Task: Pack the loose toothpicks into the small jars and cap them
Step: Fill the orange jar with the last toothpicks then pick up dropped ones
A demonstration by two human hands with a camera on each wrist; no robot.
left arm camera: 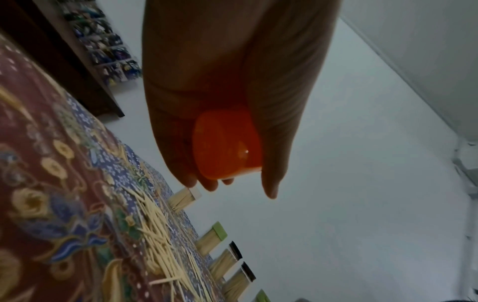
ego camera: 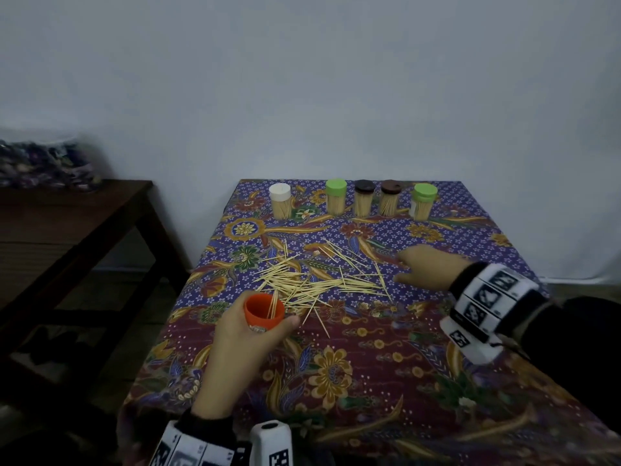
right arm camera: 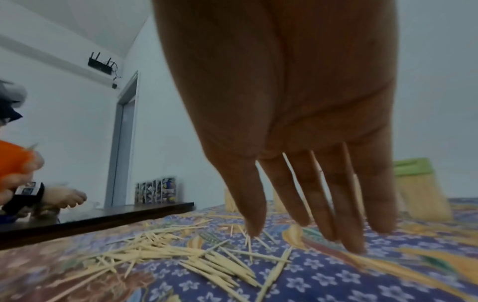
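My left hand (ego camera: 250, 334) grips a small orange jar (ego camera: 263, 312) just above the near-left edge of the toothpick pile; the jar is uncapped and a few toothpicks stand in it. In the left wrist view my fingers and thumb (left arm camera: 271, 163) wrap the orange jar (left arm camera: 227, 147). Loose toothpicks (ego camera: 302, 280) lie scattered across the middle of the patterned tablecloth (ego camera: 369, 364). My right hand (ego camera: 408, 269) hovers at the pile's right end, holding nothing. Its straight, spread fingers (right arm camera: 300, 204) point down, tips just above the toothpicks (right arm camera: 181, 255).
Several capped jars full of toothpicks stand in a row at the back: white cap (ego camera: 280, 200), green (ego camera: 336, 196), dark brown (ego camera: 364, 197), brown (ego camera: 390, 197), green (ego camera: 424, 200). A dark wooden side table (ego camera: 67, 210) with a clear box (ego camera: 43, 163) stands to the left.
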